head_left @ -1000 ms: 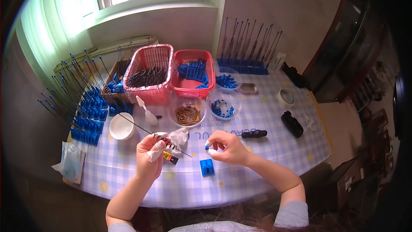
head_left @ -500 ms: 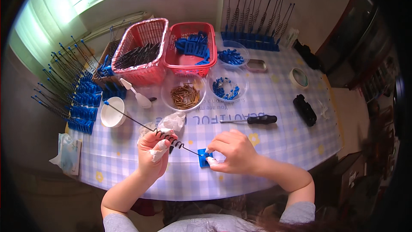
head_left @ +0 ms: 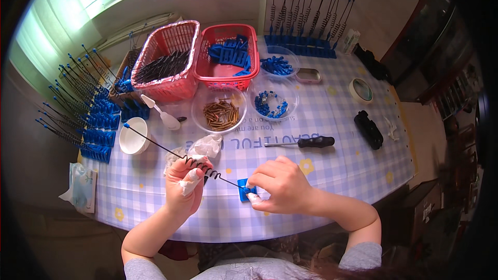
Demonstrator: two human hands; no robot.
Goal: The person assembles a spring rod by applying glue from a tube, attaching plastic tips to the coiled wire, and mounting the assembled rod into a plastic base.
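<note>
Wrapped round the coiled middle of a black spring rod [head_left: 155, 142] is my left hand [head_left: 185, 184]. The rod slants from a blue-tipped end at the upper left down to a small blue plastic base [head_left: 244, 193] in front of me. My right hand [head_left: 282, 185] pinches at the joint where the rod's lower end meets the base. White wrapping covers some fingertips of both hands. The right fingers partly hide the base and whatever small part sits at the joint.
Behind my hands stand a bowl of brass screws [head_left: 220, 114], a bowl of small blue-and-silver parts [head_left: 271, 105], a red basket of black rods [head_left: 163, 67] and a red basket of blue bases [head_left: 231, 54]. A screwdriver [head_left: 316, 142] lies right. Finished-looking rods on bases [head_left: 104, 119] line the left.
The view has shifted slightly. Both hands stay almost in place, the left on the rod and the right at the blue base, with only a small shift of the right fingers.
</note>
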